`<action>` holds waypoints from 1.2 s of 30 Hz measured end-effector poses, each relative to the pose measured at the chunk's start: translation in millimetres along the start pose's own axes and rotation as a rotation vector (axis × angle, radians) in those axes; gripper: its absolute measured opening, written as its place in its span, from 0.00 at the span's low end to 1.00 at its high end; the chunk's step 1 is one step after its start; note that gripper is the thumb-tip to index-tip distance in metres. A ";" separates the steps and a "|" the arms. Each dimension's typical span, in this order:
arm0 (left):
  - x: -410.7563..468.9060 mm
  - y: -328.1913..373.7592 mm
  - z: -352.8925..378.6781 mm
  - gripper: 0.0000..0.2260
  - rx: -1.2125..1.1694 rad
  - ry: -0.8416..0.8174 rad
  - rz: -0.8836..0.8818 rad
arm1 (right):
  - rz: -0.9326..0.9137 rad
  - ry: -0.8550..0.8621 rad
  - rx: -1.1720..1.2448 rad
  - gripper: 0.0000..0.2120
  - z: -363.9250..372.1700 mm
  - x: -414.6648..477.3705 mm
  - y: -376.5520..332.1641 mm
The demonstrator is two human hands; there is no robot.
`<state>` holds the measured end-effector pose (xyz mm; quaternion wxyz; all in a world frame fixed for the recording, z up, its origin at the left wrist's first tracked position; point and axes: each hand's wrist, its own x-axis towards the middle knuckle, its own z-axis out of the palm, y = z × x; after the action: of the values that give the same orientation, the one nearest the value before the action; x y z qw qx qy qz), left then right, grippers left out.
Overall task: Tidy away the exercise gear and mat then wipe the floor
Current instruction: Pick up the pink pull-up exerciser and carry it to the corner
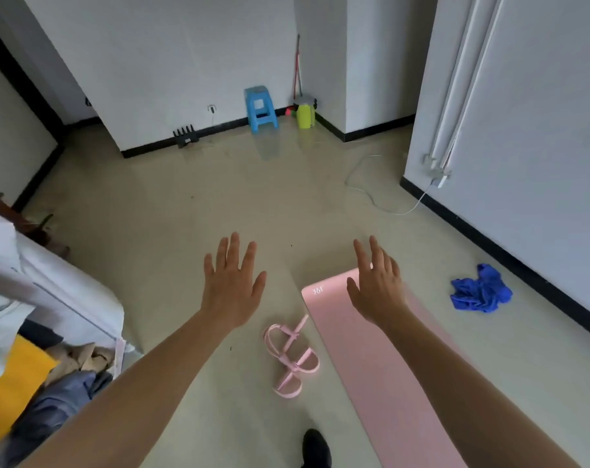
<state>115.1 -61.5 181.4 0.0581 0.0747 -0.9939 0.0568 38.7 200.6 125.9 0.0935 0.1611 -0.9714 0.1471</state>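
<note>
Mat [381, 366] cut off below, right hand [376, 288] overlapping

- Soft, even daylight fills the room, and shadows are faint.
- The glossy floor [192, 204] carries a pale reflection of the far blue stool [260, 109].
- Wide-angle distortion curves the walls [185, 62] at the left and right edges.
- The near-left bedding [33, 282] is smeared with blur.

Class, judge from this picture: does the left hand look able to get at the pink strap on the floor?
Probably yes. The left hand is open and empty; the pink strap lies uncovered on the floor beside the mat, with nothing in the way.
</note>
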 end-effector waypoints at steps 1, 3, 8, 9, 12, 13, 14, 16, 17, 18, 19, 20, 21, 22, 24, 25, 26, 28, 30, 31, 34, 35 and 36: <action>24.9 -5.2 7.6 0.29 -0.001 -0.048 0.005 | 0.032 -0.025 0.010 0.37 13.0 18.9 -1.6; 75.6 -18.5 21.0 0.29 0.053 -0.077 0.078 | 0.089 -0.064 0.016 0.36 30.2 57.3 -7.7; 187.6 -46.9 37.4 0.29 0.103 -0.044 0.275 | 0.173 -0.119 -0.003 0.37 61.3 138.2 -23.9; 207.0 -50.8 44.3 0.28 0.088 -0.045 0.308 | 0.176 -0.124 -0.013 0.37 67.9 150.4 -25.6; 265.1 -59.3 74.2 0.27 0.068 -0.071 0.384 | 0.234 -0.144 -0.047 0.36 91.7 180.5 -26.7; 283.8 -61.6 87.2 0.27 0.065 -0.095 0.415 | 0.264 -0.147 -0.065 0.36 101.1 187.8 -26.3; 302.3 -63.1 102.1 0.28 0.069 -0.126 0.459 | 0.303 -0.148 -0.077 0.35 110.7 193.2 -25.8; 337.4 -63.6 135.5 0.28 0.095 -0.154 0.566 | 0.399 -0.145 -0.101 0.35 130.8 200.6 -26.6; 351.5 -62.5 151.5 0.28 0.093 -0.181 0.615 | 0.457 -0.153 -0.103 0.35 142.0 201.2 -27.8; 362.9 -61.2 167.7 0.28 0.078 -0.215 0.660 | 0.522 -0.158 -0.097 0.35 153.6 199.6 -29.6; 372.6 -60.3 186.8 0.28 0.057 -0.238 0.702 | 0.581 -0.149 -0.086 0.35 166.0 196.8 -31.4; 380.0 -59.9 206.9 0.27 0.042 -0.256 0.743 | 0.627 -0.142 -0.073 0.34 180.1 193.1 -33.6; 384.4 -60.1 227.2 0.27 0.046 -0.289 0.785 | 0.668 -0.160 -0.060 0.34 196.5 188.6 -37.1; 385.9 -60.6 248.8 0.27 0.051 -0.329 0.824 | 0.698 -0.211 -0.049 0.34 215.0 183.7 -41.3; 383.5 -61.3 299.1 0.27 0.028 -0.394 0.872 | 0.734 -0.341 -0.021 0.33 261.7 172.4 -46.2; 380.8 -62.0 330.2 0.27 0.005 -0.429 0.879 | 0.751 -0.384 0.000 0.33 291.5 166.7 -46.6; 376.5 -63.0 364.3 0.27 -0.021 -0.467 0.869 | 0.764 -0.414 0.021 0.33 324.5 160.9 -46.8; 363.3 -67.6 442.4 0.26 -0.034 -0.544 0.846 | 0.778 -0.515 0.058 0.32 400.4 145.4 -47.7; 343.8 -76.4 526.7 0.26 0.012 -0.632 0.854 | 0.796 -0.655 0.099 0.32 480.1 126.2 -49.7; 333.9 -80.1 569.8 0.26 0.040 -0.675 0.854 | 0.808 -0.712 0.118 0.33 520.1 117.1 -49.6; 306.9 -82.2 676.2 0.26 0.052 -0.785 0.840 | 0.822 -0.790 0.174 0.32 624.6 88.7 -50.5; 301.7 -82.1 696.9 0.26 0.050 -0.795 0.847 | 0.808 -0.793 0.172 0.32 644.7 82.7 -50.2; 289.5 -84.1 728.1 0.26 0.061 -0.827 0.854 | 0.795 -0.819 0.173 0.32 675.5 69.9 -52.6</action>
<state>-234.1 -273.7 -492.5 -0.3639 -0.3143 -0.8740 0.0698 -99.2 -80.4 -479.1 -0.3660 -0.1657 -0.8988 0.1754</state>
